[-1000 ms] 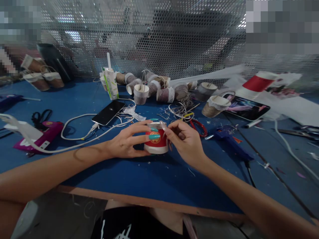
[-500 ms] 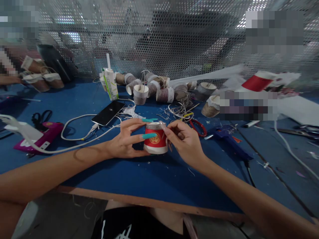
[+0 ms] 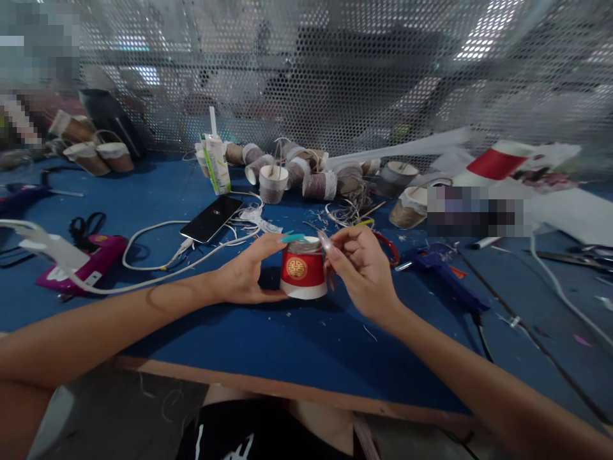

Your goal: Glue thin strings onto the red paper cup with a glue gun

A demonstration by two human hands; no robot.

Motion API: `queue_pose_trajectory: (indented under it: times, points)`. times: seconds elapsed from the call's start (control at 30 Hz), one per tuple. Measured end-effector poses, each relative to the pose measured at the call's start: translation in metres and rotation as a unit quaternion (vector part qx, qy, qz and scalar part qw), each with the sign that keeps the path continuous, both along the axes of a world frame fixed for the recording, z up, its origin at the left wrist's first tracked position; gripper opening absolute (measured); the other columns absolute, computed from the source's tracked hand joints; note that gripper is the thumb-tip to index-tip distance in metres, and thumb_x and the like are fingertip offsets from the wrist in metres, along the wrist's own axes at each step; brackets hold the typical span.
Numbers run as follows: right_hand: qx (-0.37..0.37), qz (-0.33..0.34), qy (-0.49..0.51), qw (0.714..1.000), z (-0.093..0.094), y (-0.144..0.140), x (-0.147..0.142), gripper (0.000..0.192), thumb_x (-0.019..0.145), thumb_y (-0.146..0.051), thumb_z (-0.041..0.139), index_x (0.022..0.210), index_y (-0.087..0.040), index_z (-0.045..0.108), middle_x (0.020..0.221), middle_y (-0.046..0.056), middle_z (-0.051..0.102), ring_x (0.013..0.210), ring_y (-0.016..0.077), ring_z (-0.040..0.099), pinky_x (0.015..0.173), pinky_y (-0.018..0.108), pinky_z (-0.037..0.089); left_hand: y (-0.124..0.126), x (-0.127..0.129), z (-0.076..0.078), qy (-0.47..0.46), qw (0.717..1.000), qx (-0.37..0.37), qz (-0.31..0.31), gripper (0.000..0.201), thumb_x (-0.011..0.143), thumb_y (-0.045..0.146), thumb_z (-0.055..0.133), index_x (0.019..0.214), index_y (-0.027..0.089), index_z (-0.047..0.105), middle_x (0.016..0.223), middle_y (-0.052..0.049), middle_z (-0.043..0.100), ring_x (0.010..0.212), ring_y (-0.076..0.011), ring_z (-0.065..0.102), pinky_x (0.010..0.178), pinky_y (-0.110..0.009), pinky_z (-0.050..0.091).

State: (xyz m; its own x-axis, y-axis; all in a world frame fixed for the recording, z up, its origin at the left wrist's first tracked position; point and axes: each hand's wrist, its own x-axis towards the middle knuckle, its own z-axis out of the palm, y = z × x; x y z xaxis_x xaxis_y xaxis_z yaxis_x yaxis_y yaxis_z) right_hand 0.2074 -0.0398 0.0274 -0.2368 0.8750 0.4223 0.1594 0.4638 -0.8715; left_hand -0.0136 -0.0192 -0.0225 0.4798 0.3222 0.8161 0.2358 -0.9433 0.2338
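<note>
A small red paper cup (image 3: 303, 271) with a gold round emblem and a white base stands on the blue table (image 3: 268, 345) in front of me. My left hand (image 3: 249, 271) grips its left side, thumb under and a teal-nailed finger over the rim. My right hand (image 3: 360, 268) touches the cup's right rim, fingers pinched there; what it pinches is too small to tell.
Behind lie a black phone (image 3: 211, 217) on a white cable, a juice carton (image 3: 216, 163), several twine-wrapped cups (image 3: 306, 172), a blue glue gun (image 3: 443, 265), red scissors (image 3: 389, 246) and a magenta glue gun (image 3: 90, 259). A perforated metal screen (image 3: 306, 76) closes the back.
My left fingers have slid off the cup's front up to its rim, uncovering the gold emblem. The cup has turned slightly. My right hand stays at the rim.
</note>
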Motion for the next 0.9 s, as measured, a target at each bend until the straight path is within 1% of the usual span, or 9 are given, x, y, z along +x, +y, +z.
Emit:
queue_pose_trajectory:
  times: [0.1,0.17,0.27,0.37,0.43,0.53,0.63,0.73,0.9]
  points:
    - [0.016,0.016,0.019,1.0,0.0013,-0.0003,-0.0018,0.025,0.085,-0.037,0.066,0.092,-0.024,0.045,0.071,-0.003,0.058,0.061,0.0118,0.059,0.051,0.025,0.047,-0.0012,-0.0004,0.0027,0.0,1.0,-0.007,0.01,0.096,0.068,0.035,0.083,0.146,0.026,0.027,0.124,-0.013,0.059,0.113,-0.0283,0.061,0.096,-0.05,0.054]
    - [0.037,0.035,0.028,0.998,0.0022,-0.0007,-0.0025,0.03,0.08,-0.031,0.071,0.092,-0.024,0.045,0.074,-0.003,0.059,0.064,0.0115,0.06,0.054,0.025,0.05,-0.0016,0.0004,0.0054,0.0,1.0,-0.017,-0.007,0.096,0.068,0.033,0.084,0.145,0.026,0.027,0.127,-0.014,0.055,0.117,-0.0281,0.059,0.097,-0.048,0.054]
    - [0.052,0.055,0.028,0.997,0.0025,-0.0019,-0.0025,0.038,0.072,-0.022,0.077,0.093,-0.024,0.046,0.078,-0.004,0.057,0.064,0.0103,0.059,0.056,0.025,0.051,-0.0013,0.0029,0.0091,-0.038,0.998,0.029,-0.046,0.1,0.069,0.029,0.083,0.147,0.032,0.02,0.132,-0.013,0.049,0.123,-0.0268,0.054,0.095,-0.047,0.056]
    - [0.044,0.056,0.015,0.997,0.0016,-0.0023,-0.002,0.041,0.068,-0.018,0.078,0.094,-0.024,0.046,0.08,-0.004,0.057,0.064,0.0102,0.058,0.056,0.025,0.05,-0.0006,0.0051,0.0093,-0.055,0.996,0.055,-0.045,0.102,0.068,0.026,0.084,0.147,0.03,0.02,0.13,-0.012,0.046,0.12,-0.025,0.055,0.094,-0.046,0.056]
    - [0.044,0.058,0.012,0.997,0.0009,-0.0016,-0.0018,0.04,0.069,-0.018,0.078,0.094,-0.024,0.046,0.078,-0.004,0.057,0.063,0.0102,0.058,0.055,0.025,0.051,-0.0001,0.0056,0.0078,-0.056,0.996,0.051,-0.045,0.101,0.068,0.026,0.084,0.146,0.029,0.02,0.13,-0.012,0.045,0.119,-0.025,0.056,0.095,-0.047,0.056]
    - [0.048,0.059,0.012,0.997,0.0,-0.0002,-0.0017,0.038,0.071,-0.019,0.076,0.094,-0.024,0.046,0.077,-0.004,0.058,0.061,0.01,0.057,0.055,0.026,0.051,0.0009,0.0053,0.0058,-0.058,0.996,0.048,-0.045,0.099,0.068,0.03,0.084,0.144,0.032,0.021,0.129,-0.011,0.046,0.121,-0.0255,0.053,0.094,-0.047,0.056]
    - [0.05,0.053,0.008,0.997,-0.0002,0.0006,-0.0016,0.037,0.073,-0.019,0.075,0.095,-0.024,0.046,0.077,-0.004,0.058,0.062,0.0103,0.057,0.055,0.026,0.052,0.001,0.005,0.0059,-0.056,0.996,0.052,-0.042,0.098,0.067,0.032,0.085,0.143,0.031,0.022,0.129,-0.011,0.047,0.123,-0.0261,0.052,0.095,-0.047,0.056]
    - [0.052,0.047,0.002,0.998,-0.0001,0.0007,-0.0016,0.037,0.073,-0.022,0.077,0.094,-0.024,0.046,0.077,-0.003,0.058,0.065,0.0111,0.058,0.056,0.026,0.052,-0.0003,0.0052,0.007,-0.05,0.996,0.055,-0.04,0.097,0.068,0.03,0.085,0.142,0.03,0.022,0.129,-0.012,0.048,0.12,-0.0254,0.054,0.097,-0.049,0.054]
    - [0.05,0.035,-0.003,0.998,0.0,0.0008,-0.0018,0.037,0.074,-0.028,0.077,0.094,-0.024,0.046,0.079,-0.002,0.058,0.068,0.0126,0.059,0.057,0.027,0.053,-0.0016,0.006,0.0051,-0.069,0.994,0.074,-0.031,0.094,0.069,0.026,0.083,0.142,0.03,0.024,0.129,-0.009,0.041,0.117,-0.0221,0.059,0.091,-0.042,0.059]
